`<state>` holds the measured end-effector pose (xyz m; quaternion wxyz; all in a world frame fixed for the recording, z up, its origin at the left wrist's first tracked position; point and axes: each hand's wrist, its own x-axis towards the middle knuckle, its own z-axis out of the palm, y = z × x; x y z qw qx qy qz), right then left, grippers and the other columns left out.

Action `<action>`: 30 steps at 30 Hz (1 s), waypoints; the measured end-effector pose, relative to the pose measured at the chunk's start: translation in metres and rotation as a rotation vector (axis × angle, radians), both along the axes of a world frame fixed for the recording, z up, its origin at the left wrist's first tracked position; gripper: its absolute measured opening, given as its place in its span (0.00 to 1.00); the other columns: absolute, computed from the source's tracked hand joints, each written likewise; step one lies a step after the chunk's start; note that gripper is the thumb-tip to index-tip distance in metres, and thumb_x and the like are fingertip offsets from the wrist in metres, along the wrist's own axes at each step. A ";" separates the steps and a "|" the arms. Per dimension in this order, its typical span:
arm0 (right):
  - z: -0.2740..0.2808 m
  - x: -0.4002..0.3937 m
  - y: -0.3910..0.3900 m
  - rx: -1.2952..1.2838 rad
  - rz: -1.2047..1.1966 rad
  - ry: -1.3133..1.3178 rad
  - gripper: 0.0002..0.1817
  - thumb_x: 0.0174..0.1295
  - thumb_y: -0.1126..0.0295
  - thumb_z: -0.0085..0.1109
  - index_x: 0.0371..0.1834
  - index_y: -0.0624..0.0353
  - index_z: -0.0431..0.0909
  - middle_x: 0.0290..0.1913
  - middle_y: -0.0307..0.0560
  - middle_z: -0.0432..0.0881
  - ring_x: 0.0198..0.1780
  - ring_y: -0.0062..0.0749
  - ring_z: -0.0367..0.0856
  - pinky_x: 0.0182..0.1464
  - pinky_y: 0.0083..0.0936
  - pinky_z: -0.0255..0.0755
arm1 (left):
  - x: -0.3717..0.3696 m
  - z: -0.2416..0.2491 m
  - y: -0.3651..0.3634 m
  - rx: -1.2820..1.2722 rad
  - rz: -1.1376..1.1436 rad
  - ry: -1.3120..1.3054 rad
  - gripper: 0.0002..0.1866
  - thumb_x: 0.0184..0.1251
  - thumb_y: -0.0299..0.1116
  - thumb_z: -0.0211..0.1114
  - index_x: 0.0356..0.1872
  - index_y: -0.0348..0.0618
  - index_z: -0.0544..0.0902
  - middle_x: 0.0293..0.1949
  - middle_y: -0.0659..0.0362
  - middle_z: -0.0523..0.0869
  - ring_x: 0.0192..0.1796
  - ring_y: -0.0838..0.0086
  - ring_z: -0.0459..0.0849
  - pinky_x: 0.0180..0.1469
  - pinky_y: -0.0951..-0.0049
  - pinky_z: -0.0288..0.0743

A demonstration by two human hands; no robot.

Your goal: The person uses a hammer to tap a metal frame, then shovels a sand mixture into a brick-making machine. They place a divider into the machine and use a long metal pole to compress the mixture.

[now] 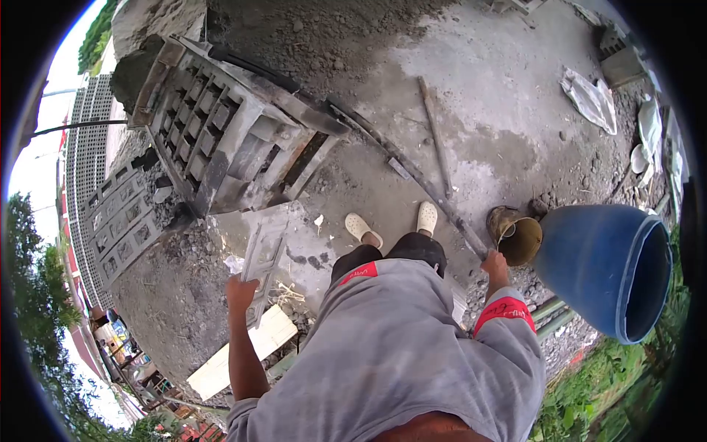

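My right hand (pixel 495 263) is closed round the near end of a long metal lever (pixel 434 197), which slants down from the block-moulding machine (pixel 243 125). That machine is grey and caked with cement, its top a grid of square cavities. On the other side, my left hand (pixel 241 292) has its fingers wrapped on the edge of a thin grey slotted plate (pixel 266 254), held tilted beside the machine. Close by my right hand, a dirty bucket (pixel 520 239) lies tipped with its mouth toward me.
A large blue barrel (pixel 589 258) stands right of the bucket. Under my left arm is a pale wooden board (pixel 247 352). A thin pole (pixel 436 136) lies on the concrete floor ahead. Hollow blocks (pixel 121 221) stand at left, beside a pile of grey gravel mix (pixel 158 295). White sacks (pixel 591 102) lie far right.
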<state>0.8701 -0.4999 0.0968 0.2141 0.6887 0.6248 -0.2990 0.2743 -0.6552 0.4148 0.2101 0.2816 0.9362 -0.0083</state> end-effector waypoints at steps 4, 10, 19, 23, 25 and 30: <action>0.026 -0.002 0.017 -0.161 -0.010 0.037 0.20 0.38 0.61 0.65 0.35 0.61 0.81 0.35 0.59 0.81 0.41 0.49 0.81 0.42 0.36 0.75 | -0.003 -0.015 0.003 -0.054 0.049 -0.011 0.16 0.40 0.36 0.62 0.30 0.33 0.82 0.26 0.42 0.82 0.34 0.51 0.82 0.35 0.61 0.73; 0.086 -0.024 0.035 -0.239 -0.018 0.086 0.25 0.28 0.56 0.70 0.25 0.68 0.81 0.27 0.56 0.82 0.32 0.41 0.83 0.36 0.31 0.75 | -0.014 -0.066 -0.016 0.024 0.028 -0.055 0.19 0.40 0.39 0.62 0.30 0.33 0.81 0.27 0.41 0.82 0.35 0.49 0.82 0.38 0.59 0.74; 0.178 -0.085 0.044 -0.197 0.004 -0.100 0.24 0.38 0.63 0.60 0.40 0.65 0.79 0.38 0.59 0.81 0.44 0.46 0.80 0.45 0.33 0.74 | -0.026 -0.106 -0.022 -0.037 0.185 -0.273 0.23 0.41 0.44 0.60 0.35 0.35 0.80 0.37 0.40 0.81 0.43 0.47 0.80 0.46 0.58 0.73; 0.206 -0.109 0.048 -0.143 0.032 -0.166 0.24 0.35 0.63 0.61 0.38 0.66 0.80 0.30 0.56 0.83 0.38 0.41 0.83 0.41 0.31 0.74 | -0.060 -0.136 -0.043 -0.067 0.205 -0.250 0.22 0.41 0.44 0.59 0.35 0.37 0.81 0.37 0.41 0.81 0.43 0.48 0.80 0.47 0.57 0.73; 0.199 -0.103 0.050 -0.200 0.033 -0.190 0.24 0.34 0.63 0.61 0.37 0.67 0.80 0.31 0.56 0.83 0.38 0.41 0.83 0.41 0.31 0.74 | -0.080 -0.136 -0.043 -0.061 0.157 -0.235 0.21 0.41 0.44 0.59 0.35 0.38 0.81 0.37 0.41 0.82 0.42 0.49 0.80 0.47 0.57 0.74; 0.215 -0.116 0.055 -0.122 0.062 -0.193 0.22 0.34 0.66 0.59 0.35 0.69 0.79 0.34 0.59 0.82 0.40 0.45 0.82 0.40 0.33 0.75 | -0.103 -0.101 -0.033 -0.071 0.111 -0.127 0.17 0.43 0.40 0.57 0.33 0.40 0.81 0.36 0.45 0.82 0.41 0.51 0.81 0.45 0.56 0.74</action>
